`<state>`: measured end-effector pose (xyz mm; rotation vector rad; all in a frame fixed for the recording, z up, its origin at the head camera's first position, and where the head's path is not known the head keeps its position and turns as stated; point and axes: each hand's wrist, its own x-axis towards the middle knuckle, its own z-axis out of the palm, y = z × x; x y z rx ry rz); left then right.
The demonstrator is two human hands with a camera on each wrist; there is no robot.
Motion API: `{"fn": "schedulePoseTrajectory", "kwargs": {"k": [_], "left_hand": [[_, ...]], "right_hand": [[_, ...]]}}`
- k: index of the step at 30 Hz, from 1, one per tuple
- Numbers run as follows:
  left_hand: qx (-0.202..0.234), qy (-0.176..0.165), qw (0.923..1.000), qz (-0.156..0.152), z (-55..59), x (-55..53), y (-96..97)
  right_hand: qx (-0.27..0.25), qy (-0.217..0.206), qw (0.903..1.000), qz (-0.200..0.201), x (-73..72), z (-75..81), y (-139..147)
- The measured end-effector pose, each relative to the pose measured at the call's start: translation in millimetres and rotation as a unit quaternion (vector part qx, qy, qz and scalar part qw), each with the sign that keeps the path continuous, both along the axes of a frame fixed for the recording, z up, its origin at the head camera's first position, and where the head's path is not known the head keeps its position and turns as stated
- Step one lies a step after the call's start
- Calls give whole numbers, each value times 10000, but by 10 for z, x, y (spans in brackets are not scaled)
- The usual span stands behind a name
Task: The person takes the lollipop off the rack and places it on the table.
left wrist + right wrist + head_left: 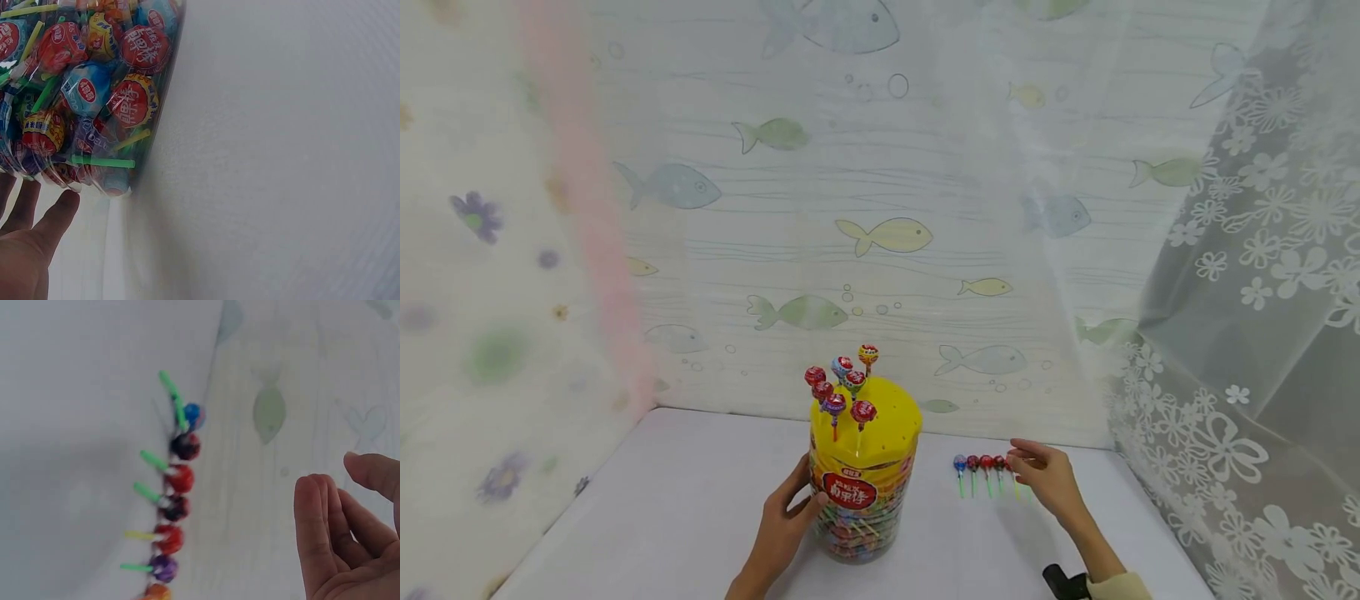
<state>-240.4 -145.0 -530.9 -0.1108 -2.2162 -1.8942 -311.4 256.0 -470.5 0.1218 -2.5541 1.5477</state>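
A tall clear jar (859, 533) full of wrapped lollipops stands upright on the white table, its top and label yellow and red. Several lollipops (863, 412) stick up from its yellow lid (891, 408). My left hand (781, 523) holds the jar's left side, thumb toward the front; in the left wrist view its fingertips (65, 201) meet the clear wall. To the right, a row of lollipops (987, 463) lies on the table, mostly with green sticks. Over that row's right end is my right hand (1051, 483), with nothing between thumb and fingers in the right wrist view.
Behind the white table (700, 483) hangs a pale curtain (880, 275) printed with fish. A flowered curtain (482, 333) borders the left side and a white lace-patterned one (1270, 433) the right. A black strap device (1063, 582) sits at my right wrist.
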Motion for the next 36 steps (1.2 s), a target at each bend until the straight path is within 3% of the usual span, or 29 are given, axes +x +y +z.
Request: {"fn": "schedulePoseTrajectory", "kwargs": {"k": [5,12,22,30,36], "left_hand": [[-2,-1,10000,0,-5,-1,-1],[25,34,10000,-9,-14,-7,-12],[10,-9,10000,17,-22,-7,-10],[2,6,10000,46,-9,14,-9],[68,41,10000,-4,-10,15,-1]], "right_hand": [[-25,237,9988,437,116,236,-328],[-82,765,9943,731,343,592,-812],[-700,1869,9682,1508,602,1065,-1398],[-1102,1805,9489,2344,680,1181,-1786],[-1326,1417,9477,2535,692,1163,-1966]]}}
